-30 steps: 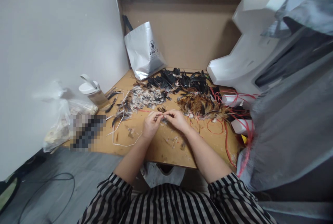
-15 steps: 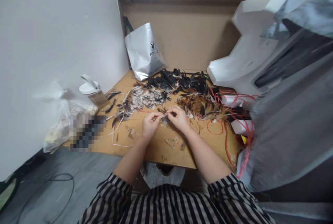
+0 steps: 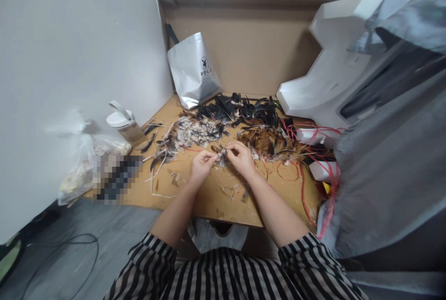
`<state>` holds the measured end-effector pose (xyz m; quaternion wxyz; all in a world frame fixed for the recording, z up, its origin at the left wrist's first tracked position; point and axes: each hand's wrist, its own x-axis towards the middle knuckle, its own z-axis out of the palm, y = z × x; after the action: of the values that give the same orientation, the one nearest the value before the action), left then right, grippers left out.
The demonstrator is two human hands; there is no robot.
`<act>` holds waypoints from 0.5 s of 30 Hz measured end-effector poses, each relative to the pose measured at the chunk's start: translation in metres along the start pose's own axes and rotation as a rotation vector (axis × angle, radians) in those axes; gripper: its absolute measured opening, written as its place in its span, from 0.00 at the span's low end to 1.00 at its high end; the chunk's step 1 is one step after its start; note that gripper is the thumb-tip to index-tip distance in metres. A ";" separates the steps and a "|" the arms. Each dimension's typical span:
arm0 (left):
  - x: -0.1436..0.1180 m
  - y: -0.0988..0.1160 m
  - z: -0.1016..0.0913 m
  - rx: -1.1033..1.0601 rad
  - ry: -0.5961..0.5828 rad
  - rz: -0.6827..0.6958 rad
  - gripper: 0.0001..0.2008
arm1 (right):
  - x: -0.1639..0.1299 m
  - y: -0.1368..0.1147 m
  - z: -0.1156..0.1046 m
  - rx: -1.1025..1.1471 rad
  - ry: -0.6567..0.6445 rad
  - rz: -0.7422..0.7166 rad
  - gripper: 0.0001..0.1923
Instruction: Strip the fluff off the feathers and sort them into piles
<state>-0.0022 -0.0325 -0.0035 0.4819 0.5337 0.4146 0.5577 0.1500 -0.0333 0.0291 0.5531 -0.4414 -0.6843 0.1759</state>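
Note:
My left hand [image 3: 201, 166] and my right hand [image 3: 241, 158] meet over the middle of the wooden table [image 3: 209, 198], both pinching a small tuft of feathers [image 3: 221, 155] between their fingertips. Just beyond them lies a grey-white feather pile [image 3: 195, 133], a black feather pile [image 3: 240, 107] farther back, and a brown feather pile [image 3: 270, 142] to the right of my right hand. Red strings [image 3: 303, 170] trail across the table's right side.
A silver bag [image 3: 191, 70] leans against the cardboard back wall [image 3: 251, 44]. A white-lidded bottle [image 3: 124, 124] and a clear plastic bag [image 3: 81, 165] stand at the left. White foam blocks [image 3: 324, 81] and grey cloth [image 3: 393, 160] crowd the right. Black cable [image 3: 66, 244] lies on the floor.
Both hands have shifted slightly away from me, toward the feather piles, and stayed together on the small tuft. My right fingers have curled tighter around it.

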 end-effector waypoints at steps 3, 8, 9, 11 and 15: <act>0.003 0.001 -0.002 -0.045 0.080 -0.009 0.11 | 0.001 0.003 0.001 0.089 0.093 0.105 0.08; 0.007 0.005 -0.004 -0.057 0.251 0.155 0.10 | 0.000 0.007 0.006 0.288 0.079 0.443 0.12; 0.007 0.005 -0.004 -0.049 0.249 0.181 0.09 | -0.001 0.007 0.009 0.330 0.030 0.499 0.12; 0.005 0.006 -0.002 -0.012 0.209 0.226 0.08 | -0.003 0.004 0.013 0.410 -0.055 0.581 0.13; 0.001 0.004 0.001 0.103 0.111 0.282 0.07 | -0.005 0.000 0.019 0.542 -0.103 0.636 0.15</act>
<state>-0.0011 -0.0328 0.0007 0.3471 0.5789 0.3894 0.6267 0.1322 -0.0326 0.0196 0.5324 -0.4599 -0.4697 0.5334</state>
